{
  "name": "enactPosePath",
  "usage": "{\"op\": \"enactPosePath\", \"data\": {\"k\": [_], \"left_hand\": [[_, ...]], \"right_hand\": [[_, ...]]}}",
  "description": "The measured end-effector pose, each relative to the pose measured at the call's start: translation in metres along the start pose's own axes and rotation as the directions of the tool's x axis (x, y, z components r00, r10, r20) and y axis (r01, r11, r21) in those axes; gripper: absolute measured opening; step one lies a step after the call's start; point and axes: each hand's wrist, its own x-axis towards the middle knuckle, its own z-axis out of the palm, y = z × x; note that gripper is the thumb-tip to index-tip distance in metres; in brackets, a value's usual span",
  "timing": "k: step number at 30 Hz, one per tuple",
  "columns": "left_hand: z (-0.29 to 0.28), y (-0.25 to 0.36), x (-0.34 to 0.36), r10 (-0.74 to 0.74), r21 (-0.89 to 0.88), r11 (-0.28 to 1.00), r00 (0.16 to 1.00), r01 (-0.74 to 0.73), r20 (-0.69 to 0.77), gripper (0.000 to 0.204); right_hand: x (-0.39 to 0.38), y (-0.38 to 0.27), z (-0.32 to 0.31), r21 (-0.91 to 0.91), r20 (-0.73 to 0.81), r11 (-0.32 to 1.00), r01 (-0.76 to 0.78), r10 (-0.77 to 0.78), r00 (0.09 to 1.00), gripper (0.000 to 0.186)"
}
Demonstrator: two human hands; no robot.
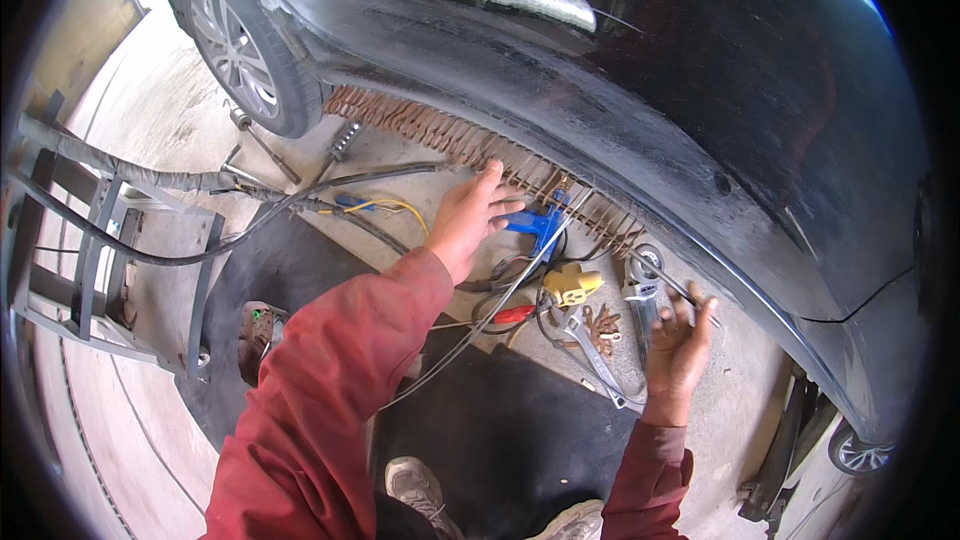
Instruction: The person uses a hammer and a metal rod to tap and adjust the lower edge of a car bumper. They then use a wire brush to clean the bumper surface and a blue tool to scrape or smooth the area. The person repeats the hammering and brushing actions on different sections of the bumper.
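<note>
Along the lower edge of the dark car body (640,90) runs a long row of rusty, twisted metal pull tabs (420,128). My left hand (470,215) is beside the middle of this row, its fingers stretched out and holding nothing. Partly behind those fingers is a blue gun-shaped tool (545,225). Between the thumb and fingers of my right hand (680,345) is a thin metal rod (665,277), slanting toward the row's right end. Whether the rod passes through the tabs is hard to make out. A grey tool with a round head (643,265) lies close by the rod.
A yellow tool (573,285), a red-handled tool (514,315), a wrench (597,355) and loose rusty pieces (602,328) lie below the row. Thick black cables (330,180) cross from a metal stand (110,240) at left. My shoes (415,490) are on dark mats (480,430).
</note>
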Motion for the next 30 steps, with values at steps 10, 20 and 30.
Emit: {"op": "enactPosePath", "data": {"k": [10, 20, 30], "left_hand": [[-0.007, -0.001, 0.012, 0.057, -0.086, 0.994, 0.997, -0.06, -0.044, 0.06], [-0.01, -0.001, 0.013, 0.062, -0.077, 0.995, 0.998, -0.062, -0.004, 0.056], [-0.013, -0.002, 0.013, 0.041, -0.122, 0.992, 0.999, -0.039, 0.016, 0.055]], "right_hand": [[0.01, -0.003, -0.032, -0.112, -0.064, 0.979, 0.171, -0.179, 0.982, 0.032], [0.008, -0.003, -0.014, -0.083, -0.109, 0.991, 0.101, -0.11, 0.988, 0.03], [0.007, 0.0, -0.011, -0.064, -0.042, 0.995, 0.076, -0.079, 0.996, 0.028]]}}
